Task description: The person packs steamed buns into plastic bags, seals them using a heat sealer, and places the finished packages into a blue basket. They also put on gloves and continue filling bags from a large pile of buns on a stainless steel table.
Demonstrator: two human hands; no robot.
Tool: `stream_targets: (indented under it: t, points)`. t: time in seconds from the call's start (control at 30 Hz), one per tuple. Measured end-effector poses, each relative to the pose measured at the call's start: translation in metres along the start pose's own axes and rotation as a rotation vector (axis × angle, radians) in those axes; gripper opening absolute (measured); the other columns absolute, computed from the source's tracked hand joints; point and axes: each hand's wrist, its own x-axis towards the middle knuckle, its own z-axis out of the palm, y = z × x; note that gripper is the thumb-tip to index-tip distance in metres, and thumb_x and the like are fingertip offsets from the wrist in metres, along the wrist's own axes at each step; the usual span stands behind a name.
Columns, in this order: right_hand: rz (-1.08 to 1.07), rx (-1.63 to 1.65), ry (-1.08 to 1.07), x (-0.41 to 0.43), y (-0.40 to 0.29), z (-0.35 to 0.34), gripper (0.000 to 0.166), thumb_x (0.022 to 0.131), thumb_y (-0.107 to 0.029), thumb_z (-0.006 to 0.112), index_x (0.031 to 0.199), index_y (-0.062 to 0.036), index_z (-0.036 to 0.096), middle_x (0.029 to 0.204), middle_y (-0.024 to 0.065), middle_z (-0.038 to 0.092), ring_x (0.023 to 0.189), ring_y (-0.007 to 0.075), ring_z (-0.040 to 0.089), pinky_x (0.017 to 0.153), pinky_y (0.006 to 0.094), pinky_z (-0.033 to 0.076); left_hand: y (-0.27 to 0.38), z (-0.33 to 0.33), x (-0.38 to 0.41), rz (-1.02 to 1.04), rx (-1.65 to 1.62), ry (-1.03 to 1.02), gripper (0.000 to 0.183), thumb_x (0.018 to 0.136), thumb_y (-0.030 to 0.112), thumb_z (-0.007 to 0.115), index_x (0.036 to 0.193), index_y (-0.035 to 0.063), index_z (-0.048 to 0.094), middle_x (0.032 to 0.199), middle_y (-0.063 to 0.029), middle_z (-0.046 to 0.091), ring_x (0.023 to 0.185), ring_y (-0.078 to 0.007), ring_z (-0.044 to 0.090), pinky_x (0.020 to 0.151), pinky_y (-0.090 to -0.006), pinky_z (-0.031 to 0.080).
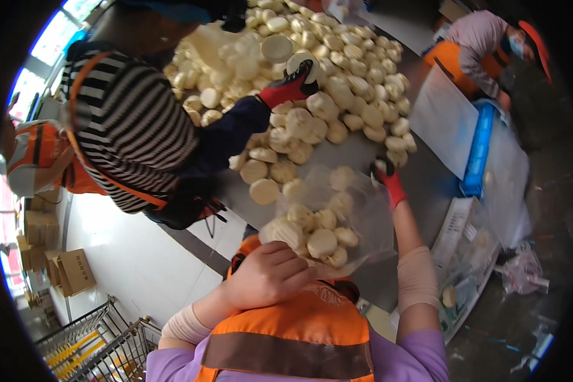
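My bare left hand (277,274) is curled around the gathered mouth edge of a clear plastic bag (370,229) close to my chest. Several pale, flattened round pieces of produce (322,242) lie inside the bag; their exact kind is unclear. In its red and black glove, my right hand (387,179) is at the bag's far right side, beside the near right end of a heap of similar pieces (358,86). A whitish piece (381,166) shows between its fingers, partly hidden by them. Loose pieces (263,191) lie just beyond the bag on the grey table (334,153).
At my left, a person in a striped top (138,119) reaches over the heap; their gloved hand (293,86) holds a pale disc. Another person (480,55) bends at the far right, near a blue-edged package (477,150). A wire cart (100,344) stands lower left, cardboard boxes (74,272) behind.
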Motion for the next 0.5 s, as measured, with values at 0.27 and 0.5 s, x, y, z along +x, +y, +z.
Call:
stream_targets:
  t: [0.27, 0.5]
  points:
    - [-0.376, 0.302, -0.496, -0.074, -0.271, -0.019, 0.062, 0.086, -0.027, 0.07, 0.138, -0.0005, 0.047, 0.128, 0.0085, 0.058, 0.115, 0.0173, 0.054, 0.1, 0.0317, 0.041, -0.007, 0.004, -0.001, 0.003, -0.006, -0.039, 0.024, 0.075, 0.013, 0.065, 0.097, 0.007, 0.063, 0.087, -0.0018, 0.063, 0.077, -0.0182, 0.062, 0.071, -0.031, 0.05]
    - [-0.552, -0.934, -0.318, -0.027, -0.124, 0.067, 0.055, 0.09, -0.04, 0.063, 0.133, -0.0074, 0.052, 0.122, 0.0092, 0.06, 0.105, 0.0191, 0.058, 0.093, 0.0302, 0.046, -0.005, 0.002, -0.002, 0.048, -0.013, -0.051, 0.018, 0.075, 0.013, 0.063, 0.093, 0.0082, 0.062, 0.084, -0.001, 0.062, 0.076, -0.0172, 0.062, 0.072, -0.0313, 0.05]
